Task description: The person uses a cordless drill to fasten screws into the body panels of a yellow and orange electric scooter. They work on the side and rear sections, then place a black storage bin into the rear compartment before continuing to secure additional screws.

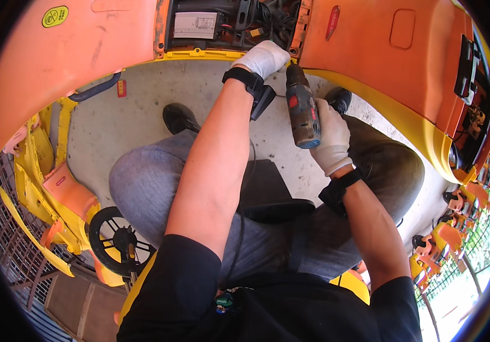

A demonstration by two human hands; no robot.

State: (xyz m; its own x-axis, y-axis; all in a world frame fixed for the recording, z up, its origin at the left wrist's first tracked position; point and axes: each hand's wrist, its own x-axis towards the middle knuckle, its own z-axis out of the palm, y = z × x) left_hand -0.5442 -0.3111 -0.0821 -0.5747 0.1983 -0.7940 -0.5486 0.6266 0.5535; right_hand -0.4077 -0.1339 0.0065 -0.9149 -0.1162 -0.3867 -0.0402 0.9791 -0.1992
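In my gloved right hand is a cordless drill, my fingers wrapped around its grip. Its dark chuck points away from me, up at the yellow lower edge of a large orange body panel. Just left of the chuck, my gloved left hand is curled closed at that same edge. Whatever its fingers hold, if anything, is hidden. Beyond the left hand, an open bay shows a silver labelled box, black cables and an orange-framed side.
A spoked black wheel and yellow frame parts stand on the left. A black handle juts from the left orange panel. More orange and yellow machines line the right. Beneath me is a pale concrete floor.
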